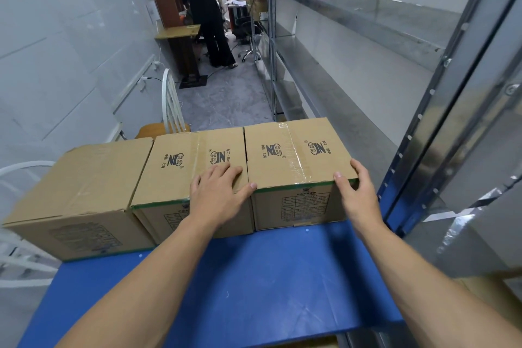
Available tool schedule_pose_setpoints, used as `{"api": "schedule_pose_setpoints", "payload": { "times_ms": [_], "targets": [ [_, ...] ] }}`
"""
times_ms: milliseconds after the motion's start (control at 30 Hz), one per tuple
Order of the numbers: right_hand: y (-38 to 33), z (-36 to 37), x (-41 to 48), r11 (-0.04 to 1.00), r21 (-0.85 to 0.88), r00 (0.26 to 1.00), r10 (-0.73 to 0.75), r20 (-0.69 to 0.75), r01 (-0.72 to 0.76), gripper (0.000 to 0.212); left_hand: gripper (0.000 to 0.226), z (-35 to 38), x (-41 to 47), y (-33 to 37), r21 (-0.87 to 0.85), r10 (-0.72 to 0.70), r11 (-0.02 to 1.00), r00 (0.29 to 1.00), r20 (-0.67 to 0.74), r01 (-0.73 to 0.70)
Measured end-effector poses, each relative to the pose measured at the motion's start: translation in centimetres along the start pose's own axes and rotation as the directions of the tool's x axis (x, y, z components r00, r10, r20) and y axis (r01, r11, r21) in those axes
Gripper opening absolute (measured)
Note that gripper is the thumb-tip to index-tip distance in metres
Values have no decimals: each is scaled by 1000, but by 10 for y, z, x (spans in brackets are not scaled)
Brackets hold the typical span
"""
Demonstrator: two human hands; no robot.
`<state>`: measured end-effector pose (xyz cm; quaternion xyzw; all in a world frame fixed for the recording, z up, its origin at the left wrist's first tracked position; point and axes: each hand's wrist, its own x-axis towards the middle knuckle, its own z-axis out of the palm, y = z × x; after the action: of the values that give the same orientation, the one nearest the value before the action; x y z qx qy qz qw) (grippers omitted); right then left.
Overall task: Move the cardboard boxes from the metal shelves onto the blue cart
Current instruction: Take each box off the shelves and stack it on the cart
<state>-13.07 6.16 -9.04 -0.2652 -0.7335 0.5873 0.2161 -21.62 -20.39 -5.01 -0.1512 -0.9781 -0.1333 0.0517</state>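
Cardboard: three boxes are lined up side by side across the middle of the frame, the left box, the middle box and the right box; each is set against its neighbour, tape and printed marks facing up.
Blue cart: its deck fills the lower centre; all three boxes are carried on its far part, while the near deck is bare.
Metal shelves: seen along the right of the frame; no cardboard box can be made out on the boards in view.
Left hand: laid flat on the near right corner of the middle box, fingers straight, nothing clasped; the thumb reaches the right box's edge.
Right hand: placed on the near right corner of the right box, thumb on the top edge, fingers fairly straight along the side; no closed grip is seen.
Step in hand: the right box is judged to be just set down and squared against the row.
Next move: both hands would need lifting clear; a further box, if any is left, would have to be sought on the shelves.
Upper centre: a person in dark clothes is standing well away down the aisle.
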Motion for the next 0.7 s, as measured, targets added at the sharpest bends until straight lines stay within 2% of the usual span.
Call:
{"api": "schedule_pose_setpoints", "payload": {
  "times_ms": [133, 233, 333, 567, 700],
  "targets": [
    [-8, 3, -17, 1000, -14, 996, -8, -86, 7, 53, 62, -10, 6, 2, 3, 0, 1000, 996, 84, -1],
    [-12, 2, -34, 998, -16, 992, -66, -111, 64, 48, 63, -19, 6, 5, -103, 22, 995, 998, 58, -16],
    [-13, -5, -50, 994, -48, 986, -100, -132, 94, 46, 56, -24, -5, 15, -216, 113, 970, 994, -10, -113],
    [-24, -27, -98, 992, -83, 952, -116, -283, 96, 46, 45, -27, -34, 35, -375, 321, 865, 942, -98, -334],
    [-24, -32, -141, 991, -111, 934, -110, -341, 76, 45, 45, -26, -56, 34, -440, 411, 802, 907, -86, -405]
  ]
}}
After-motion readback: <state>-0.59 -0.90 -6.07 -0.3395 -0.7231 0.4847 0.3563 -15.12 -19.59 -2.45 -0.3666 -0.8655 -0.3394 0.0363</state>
